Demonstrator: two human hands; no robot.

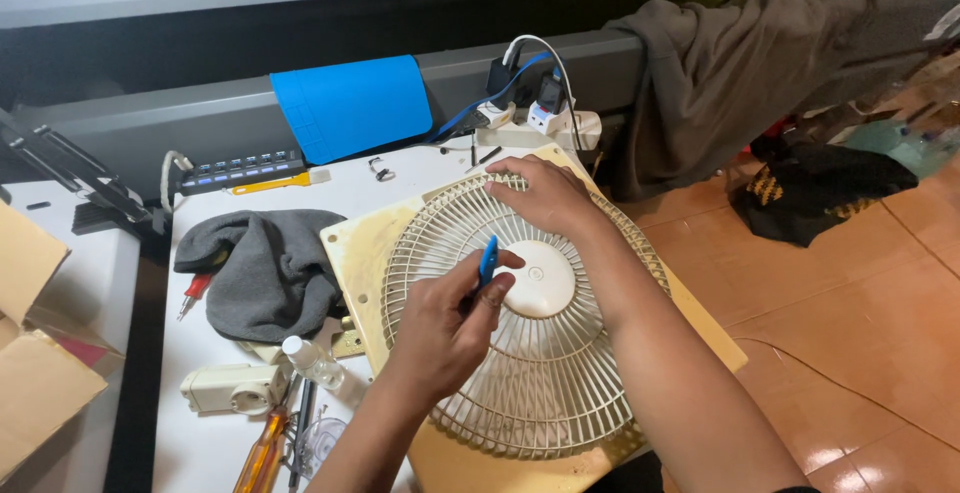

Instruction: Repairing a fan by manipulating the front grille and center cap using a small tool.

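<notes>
Hands work over a yellowed fan grille (pixel 540 353) at the centre of the frame, lying flat on a white table (pixel 215 453). Left hand (pixel 445 328) closes its fingers around a small blue-handled tool (pixel 487 260) above the grille's hub, while right hand (pixel 540 193) rests open-fingered on the grille's upper rim. Grey cloth (pixel 265 273) lies to the left, screwdrivers (pixel 265 453) at lower left.

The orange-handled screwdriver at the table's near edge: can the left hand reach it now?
Probably yes. The orange-handled screwdriver lies uncovered just left of the left hand, but that hand's grip holds a small blue tool, which it must put down first.
</notes>
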